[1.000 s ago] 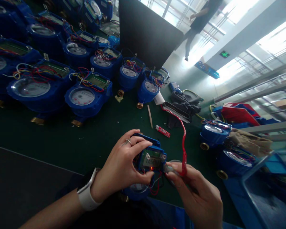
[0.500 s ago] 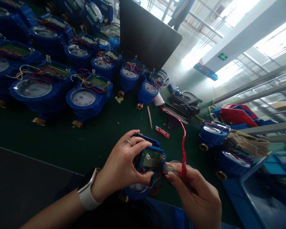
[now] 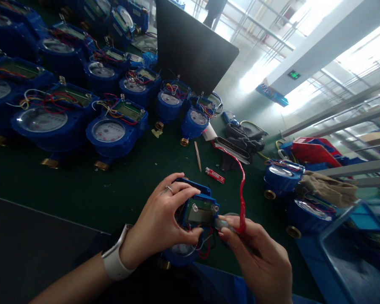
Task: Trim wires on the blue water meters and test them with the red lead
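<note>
head view: a boxy blue plastic meter [image 3: 200, 215], partly hidden, is gripped between left hand [image 3: 166, 215] thumb and fingers; right hand [image 3: 259, 249] fingers pinch a half-covered grey piece [image 3: 223, 224] at its edge.

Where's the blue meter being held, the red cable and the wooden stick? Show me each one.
Held blue meter [image 3: 199, 216], head view: on its display screen.
Red cable [image 3: 242, 188], head view: on its middle stretch.
Wooden stick [image 3: 198, 156], head view: midway along it.

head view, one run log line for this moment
left hand: gripping blue meter | right hand: pinching grey piece at meter's edge, red cable alongside | display: no digits visible | beyond: other meters
</note>
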The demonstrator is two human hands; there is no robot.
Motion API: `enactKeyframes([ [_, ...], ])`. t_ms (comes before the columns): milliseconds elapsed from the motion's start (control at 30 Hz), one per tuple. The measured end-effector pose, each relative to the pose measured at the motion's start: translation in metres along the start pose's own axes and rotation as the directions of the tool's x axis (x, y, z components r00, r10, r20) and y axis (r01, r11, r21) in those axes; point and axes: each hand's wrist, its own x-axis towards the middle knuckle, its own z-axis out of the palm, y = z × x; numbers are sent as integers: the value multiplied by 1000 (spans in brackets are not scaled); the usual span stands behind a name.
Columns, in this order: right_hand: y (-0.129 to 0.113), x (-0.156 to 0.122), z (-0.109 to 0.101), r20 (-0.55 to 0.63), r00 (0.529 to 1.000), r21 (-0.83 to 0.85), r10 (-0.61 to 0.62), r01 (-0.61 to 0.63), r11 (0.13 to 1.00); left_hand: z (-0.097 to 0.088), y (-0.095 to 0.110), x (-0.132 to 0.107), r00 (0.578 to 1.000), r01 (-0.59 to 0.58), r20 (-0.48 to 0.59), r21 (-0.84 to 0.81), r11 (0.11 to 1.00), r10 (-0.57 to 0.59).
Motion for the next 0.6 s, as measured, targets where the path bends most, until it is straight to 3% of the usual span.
enactKeyframes([
  [267,-2,-2,3,-33,998,42,55,-53,998,0,0,1,1000,-12,-7,8,1000,12],
  [600,0,0,2,-13,1000,22,17,-17,1000,1,0,-1,1000,24,-5,0,1000,-24],
])
